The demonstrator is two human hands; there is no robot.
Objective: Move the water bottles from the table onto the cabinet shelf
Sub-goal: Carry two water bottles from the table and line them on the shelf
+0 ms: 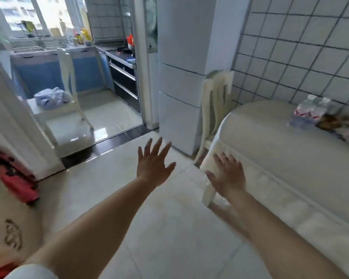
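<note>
A pack of water bottles [310,111] with red-and-white labels sits at the far right of the white-clothed table [270,141], against the tiled wall. My left hand [153,164] is stretched out over the floor, fingers spread, holding nothing. My right hand [228,176] is also spread and empty, hovering by the table's near left corner. Both hands are well short of the bottles. No cabinet shelf is visible in this blurred view.
A white fridge [179,77] stands ahead beside the kitchen doorway. One white chair [216,105] is tucked at the table's end, another [65,93] with clothes stands in the kitchen. Brownish clutter [338,123] lies beside the bottles. A red object [14,176] is on the floor at left.
</note>
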